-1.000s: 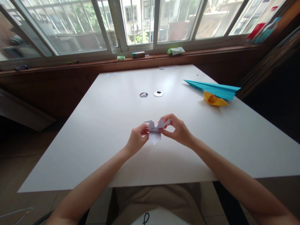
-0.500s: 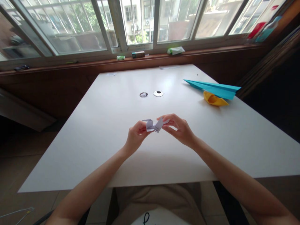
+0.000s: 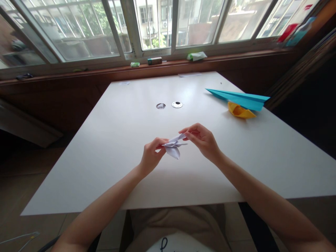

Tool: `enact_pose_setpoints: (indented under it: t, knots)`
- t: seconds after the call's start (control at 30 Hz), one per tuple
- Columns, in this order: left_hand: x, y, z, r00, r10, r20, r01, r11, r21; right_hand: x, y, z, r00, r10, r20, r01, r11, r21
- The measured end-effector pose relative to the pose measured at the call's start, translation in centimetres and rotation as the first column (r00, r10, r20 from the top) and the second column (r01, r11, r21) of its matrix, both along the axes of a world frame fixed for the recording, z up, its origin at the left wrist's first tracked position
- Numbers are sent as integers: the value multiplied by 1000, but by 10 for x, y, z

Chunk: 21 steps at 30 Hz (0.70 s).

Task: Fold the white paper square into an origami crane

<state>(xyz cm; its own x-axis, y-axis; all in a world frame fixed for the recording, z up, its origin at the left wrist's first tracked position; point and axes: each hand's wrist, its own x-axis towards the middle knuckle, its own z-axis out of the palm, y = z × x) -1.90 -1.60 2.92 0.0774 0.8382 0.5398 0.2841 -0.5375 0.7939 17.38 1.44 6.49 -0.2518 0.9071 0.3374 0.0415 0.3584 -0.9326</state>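
A small, partly folded white paper figure (image 3: 173,147) is held just above the white table (image 3: 110,147), near its front middle. My left hand (image 3: 151,155) pinches the figure's left end with closed fingers. My right hand (image 3: 203,140) pinches a pointed flap at the figure's upper right between thumb and fingertips. A white triangular flap hangs down from the figure between the two hands.
A blue paper plane (image 3: 240,98) and a yellow folded paper boat (image 3: 240,110) lie at the table's right edge. Two round grommets (image 3: 169,105) sit mid-table. Small boxes and a crumpled bag (image 3: 196,56) rest on the wooden window sill beyond.
The paper figure has been turned and reshaped between my fingers. My right hand rose slightly and now pulls a flap out to the right. A flap points down again.
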Motion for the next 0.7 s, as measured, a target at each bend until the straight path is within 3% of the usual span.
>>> enact_pose_setpoints:
  t: [0.2,0.27,0.3,0.33,0.4,0.47,0.57,0.7]
  knots:
    - [-2,5,-3,986,166,-12,-166,986,2,5,6,-1,990,-138,-13,137,990,-36]
    - [-3,6,-3,976,214,-41,-213,976,40,8,7,2,997,-76,13,77,983,-167]
    - [-3,6,-3,971,231,-63,-226,972,70,8,7,5,999,20,25,-12,963,-269]
    - [-4,6,-4,966,244,-90,-234,966,106,9,6,7,989,148,26,-127,917,-379]
    - [-6,7,-5,950,273,-154,-243,951,191,8,3,9,923,383,-27,-335,768,-545]
    - [-8,8,-6,925,306,-225,-238,929,283,5,-1,9,859,502,-103,-453,649,-612]
    - [-11,9,-5,880,346,-327,-202,893,402,-1,-5,5,828,521,-207,-515,562,-647]
    - [-12,9,-4,842,355,-407,-157,882,444,-5,-5,-2,838,447,-313,-529,524,-668]
